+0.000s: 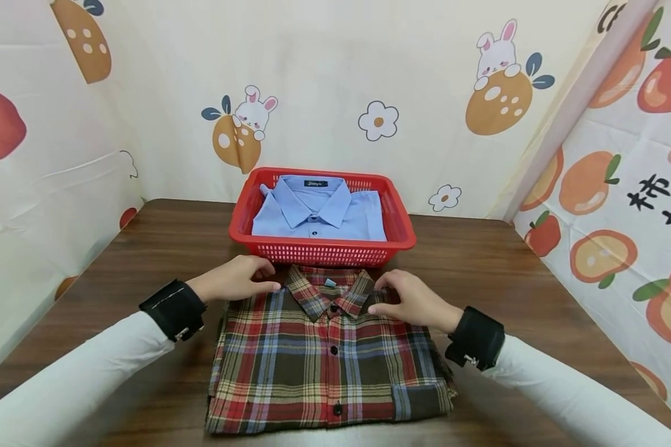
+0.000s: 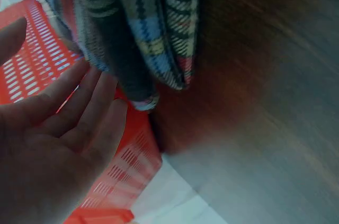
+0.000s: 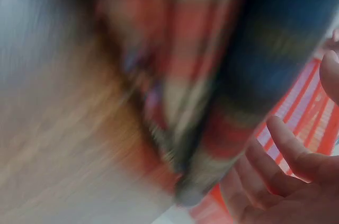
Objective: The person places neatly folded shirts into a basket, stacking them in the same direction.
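From the head camera, a folded plaid shirt lay buttoned-side up on the wooden table, its collar end just beside the near wall of a red basket that already held a folded blue shirt. The left hand rested at the shirt's left shoulder with fingers loosely bent and thumb along the cloth; the right hand sat at the right shoulder, fingers curved over the collar edge and thumb tucked against the fabric, though a firm grip could not be confirmed from here. The left wrist camera showed what the head view hid: the left hand lay palm open, fingers nearly straight beneath the plaid shirt's folded edge, holding nothing closed, with the basket's slotted wall right behind. The right wrist view was badly blurred; the right hand appeared with fingers gently curled and open beside the shirt's edge, the basket beyond, and whether it pinched any cloth could not be told. Judging from this, with both hands only at the collar end, the unsupported lower half could sag and unfold if lifted, or the front edge could catch on the basket rim.
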### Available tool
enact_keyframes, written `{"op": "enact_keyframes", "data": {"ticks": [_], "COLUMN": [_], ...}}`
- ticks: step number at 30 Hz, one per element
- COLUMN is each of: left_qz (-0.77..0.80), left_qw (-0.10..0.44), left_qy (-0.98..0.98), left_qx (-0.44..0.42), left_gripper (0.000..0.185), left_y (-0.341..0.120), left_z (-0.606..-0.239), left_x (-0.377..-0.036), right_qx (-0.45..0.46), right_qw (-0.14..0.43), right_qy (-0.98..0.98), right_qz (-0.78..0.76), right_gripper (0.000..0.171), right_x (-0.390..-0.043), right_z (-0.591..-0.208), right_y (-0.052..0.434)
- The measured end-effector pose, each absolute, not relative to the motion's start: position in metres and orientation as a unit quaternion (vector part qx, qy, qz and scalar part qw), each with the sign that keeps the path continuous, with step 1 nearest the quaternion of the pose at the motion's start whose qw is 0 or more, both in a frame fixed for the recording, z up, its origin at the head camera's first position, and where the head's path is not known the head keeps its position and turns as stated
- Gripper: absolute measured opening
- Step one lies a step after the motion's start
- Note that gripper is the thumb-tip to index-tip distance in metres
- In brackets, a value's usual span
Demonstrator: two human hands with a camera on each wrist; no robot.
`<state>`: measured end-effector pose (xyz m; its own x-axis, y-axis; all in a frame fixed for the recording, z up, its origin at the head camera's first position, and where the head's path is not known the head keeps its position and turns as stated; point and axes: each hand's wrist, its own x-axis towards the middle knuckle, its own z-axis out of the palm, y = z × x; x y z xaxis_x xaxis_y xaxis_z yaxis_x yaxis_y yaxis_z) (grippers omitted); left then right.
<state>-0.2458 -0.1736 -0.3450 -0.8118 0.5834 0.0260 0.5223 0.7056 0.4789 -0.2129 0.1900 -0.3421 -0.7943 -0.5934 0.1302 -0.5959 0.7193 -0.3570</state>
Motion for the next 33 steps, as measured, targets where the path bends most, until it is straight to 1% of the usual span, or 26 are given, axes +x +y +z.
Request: {"op": "enact_keyframes", "data": {"ticks": [2, 7, 15, 21, 25, 33], "left_qz": [0.244, 0.265, 0.304, 0.298, 0.291, 0.288], "left_qw": [0.078, 0.12, 0.192, 0.205, 0.21, 0.23], "left_qy": [0.921, 0.917, 0.897, 0.896, 0.899, 0.901], "left_qx": [0.295, 0.273, 0.258, 0.26, 0.252, 0.23], "left_gripper": [0.038, 0.04, 0.04, 0.033, 0.032, 0.034], "left_y": [-0.172, -0.169, -0.166, -0.167, -0.173, -0.187], "left_z": [-0.347, -0.351, -0.352, -0.354, -0.355, -0.352], "left_x": [-0.249, -0.256, -0.263, -0.265, -0.266, -0.265], "right_qx": [0.312, 0.307, 0.29, 0.273, 0.269, 0.243], "right_qw": [-0.004, -0.046, -0.098, -0.131, -0.145, -0.152], "right_qy": [-0.93, -0.93, -0.931, -0.93, -0.928, -0.931], "right_qz": [0.193, 0.196, 0.199, 0.208, 0.214, 0.225], "right_gripper": [0.038, 0.037, 0.034, 0.029, 0.026, 0.029], "right_x": [-0.222, -0.239, -0.258, -0.265, -0.267, -0.268], "right_z": [-0.343, -0.345, -0.349, -0.35, -0.352, -0.352], "right_y": [0.193, 0.196, 0.195, 0.196, 0.202, 0.211]}}
